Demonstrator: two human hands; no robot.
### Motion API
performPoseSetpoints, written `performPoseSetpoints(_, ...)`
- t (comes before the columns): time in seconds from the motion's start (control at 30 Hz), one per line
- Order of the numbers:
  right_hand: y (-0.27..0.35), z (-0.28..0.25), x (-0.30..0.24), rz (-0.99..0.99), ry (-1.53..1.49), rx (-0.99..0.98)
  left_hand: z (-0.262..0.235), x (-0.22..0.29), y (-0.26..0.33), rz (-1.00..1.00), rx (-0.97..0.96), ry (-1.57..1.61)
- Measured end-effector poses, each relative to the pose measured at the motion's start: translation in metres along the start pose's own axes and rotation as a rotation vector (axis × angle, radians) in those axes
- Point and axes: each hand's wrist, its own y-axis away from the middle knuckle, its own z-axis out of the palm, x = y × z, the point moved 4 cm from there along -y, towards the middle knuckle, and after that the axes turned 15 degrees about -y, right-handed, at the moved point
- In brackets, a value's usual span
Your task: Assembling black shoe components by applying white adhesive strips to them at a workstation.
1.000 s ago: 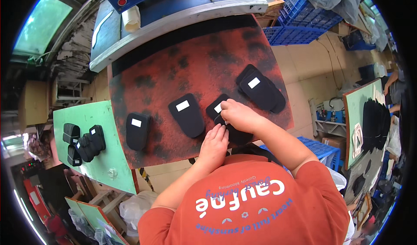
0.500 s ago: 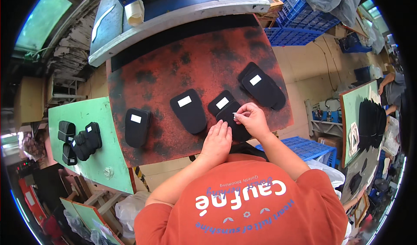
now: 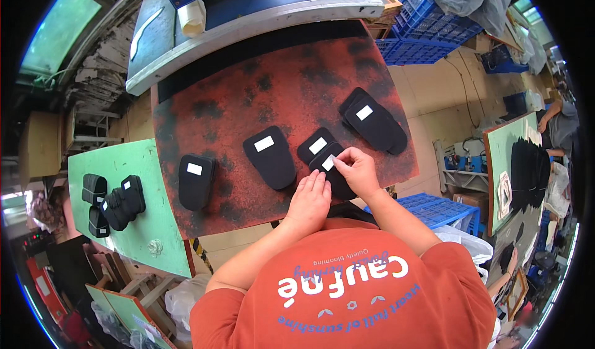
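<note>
My left hand lies flat, fingers stretched out, its fingertips against the left edge of a black insole-shaped pad. A small white label lies on this pad near its far end. With thumb and forefinger together, my right hand pinches the label's right edge. The near pad overlaps another labelled black pad. To the left lie a black pad and another pad stack, each with a white label. At the right, a fanned pile of black pads also bears a label.
The pads rest on a red, dark-stained table. Beyond it stands a blue machine with a grey front edge. A green board at left carries more black pads. Blue crates stand at right, near a co-worker's arm.
My right hand has brought the white label down onto the near pad, where its face now shows. My left hand has hardly moved.
</note>
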Motion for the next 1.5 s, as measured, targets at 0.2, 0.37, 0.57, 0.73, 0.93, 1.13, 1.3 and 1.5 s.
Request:
performPoseSetpoints(0.2,0.002,0.002,0.002,-0.051,0.026,0.018,-0.002,-0.001,0.000,-0.005,-0.004,0.006)
performPoseSetpoints(0.37,0.003,0.002,0.001,-0.072,0.086,0.035,-0.001,-0.001,0.000,-0.008,-0.008,0.022)
performPoseSetpoints(0.57,0.003,0.001,0.005,-0.086,0.137,0.044,-0.009,-0.002,-0.003,-0.018,0.011,0.059)
performPoseSetpoints(0.73,0.001,0.001,-0.005,-0.159,0.262,0.061,-0.006,-0.001,-0.003,-0.019,-0.126,0.012)
performPoseSetpoints(0.93,-0.003,0.002,-0.013,-0.176,0.408,0.073,-0.006,0.000,-0.004,-0.012,-0.137,-0.010)
performPoseSetpoints(1.13,-0.007,0.002,-0.012,-0.110,0.460,0.079,-0.005,0.000,-0.004,-0.015,-0.121,-0.059)
performPoseSetpoints(1.3,-0.010,0.001,-0.011,-0.157,0.511,0.071,-0.004,-0.002,-0.003,-0.024,-0.105,-0.033)
performPoseSetpoints(1.5,-0.007,0.002,-0.016,-0.102,0.456,0.042,-0.007,-0.004,-0.003,-0.044,-0.086,0.013)
